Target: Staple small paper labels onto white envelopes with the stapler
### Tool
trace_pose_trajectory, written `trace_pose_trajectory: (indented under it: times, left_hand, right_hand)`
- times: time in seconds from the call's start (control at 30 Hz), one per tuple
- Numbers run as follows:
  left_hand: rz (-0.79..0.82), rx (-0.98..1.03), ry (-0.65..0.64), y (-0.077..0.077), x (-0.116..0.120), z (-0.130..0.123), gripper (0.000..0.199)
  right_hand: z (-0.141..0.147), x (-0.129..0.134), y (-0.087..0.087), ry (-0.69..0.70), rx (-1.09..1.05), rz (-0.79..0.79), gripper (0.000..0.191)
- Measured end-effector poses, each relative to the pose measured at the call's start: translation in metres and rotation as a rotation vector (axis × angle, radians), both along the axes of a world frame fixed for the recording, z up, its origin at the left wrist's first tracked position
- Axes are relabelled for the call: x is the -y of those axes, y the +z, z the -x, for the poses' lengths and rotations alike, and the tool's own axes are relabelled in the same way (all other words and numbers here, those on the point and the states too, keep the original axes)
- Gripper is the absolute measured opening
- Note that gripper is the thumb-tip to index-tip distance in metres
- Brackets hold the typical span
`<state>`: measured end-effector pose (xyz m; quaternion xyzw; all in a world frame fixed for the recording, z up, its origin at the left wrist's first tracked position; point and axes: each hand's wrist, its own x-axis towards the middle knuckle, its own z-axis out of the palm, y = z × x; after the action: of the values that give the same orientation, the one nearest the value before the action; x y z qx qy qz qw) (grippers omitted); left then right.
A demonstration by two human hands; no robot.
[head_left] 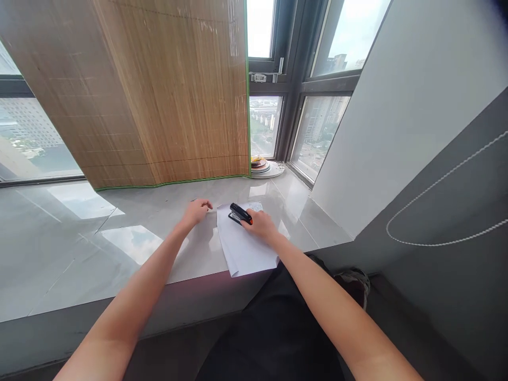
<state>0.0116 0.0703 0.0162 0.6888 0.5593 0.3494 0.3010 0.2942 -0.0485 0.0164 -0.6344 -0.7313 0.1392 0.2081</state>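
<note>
A white sheet of paper (244, 248) lies on the glossy ledge, its near edge reaching the ledge's front and slightly bent. Over its upper part, my right hand (260, 225) is closed round the rear end of a black stapler (239, 212) with an orange bit near the fingers. The stapler's front points up and left, and its jaws look parted. My left hand (197, 211) rests on the ledge just left of the paper, not touching it, with its fingers bent and partly apart. Nothing shows in that hand.
A bamboo blind (178, 95) with green edging hangs behind the ledge (138, 233). Stacked plates (261, 166) stand in the window corner. A white wall (381, 121) rises at the right, where a beaded cord (413, 198) hangs in a loop. A bag (357, 283) sits below the ledge.
</note>
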Motion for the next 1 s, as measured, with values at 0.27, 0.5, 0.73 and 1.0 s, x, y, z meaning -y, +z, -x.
trace_pose_trajectory:
  times: [0.27,0.5,0.73,1.0]
  left_hand:
    - [-0.204,-0.576,0.015,-0.022,0.016,-0.062,0.032]
    - [-0.187,-0.722,-0.051,-0.031,0.015,-0.062,0.055]
    - [-0.158,-0.706,-0.070,-0.033,0.013,-0.060,0.056]
    - [-0.252,-0.568,-0.007,-0.033,0.017,-0.059,0.043]
  right_hand:
    - [-0.004,-0.001,-0.010,0.009,-0.202,-0.079,0.027]
    - [-0.038,0.008,-0.013,0.131,-0.305,-0.055,0.036]
    - [-0.041,0.004,-0.015,0.120,-0.303,-0.039,0.035]
    - [-0.052,-0.004,-0.022,0.049,-0.516,-0.176,0.026]
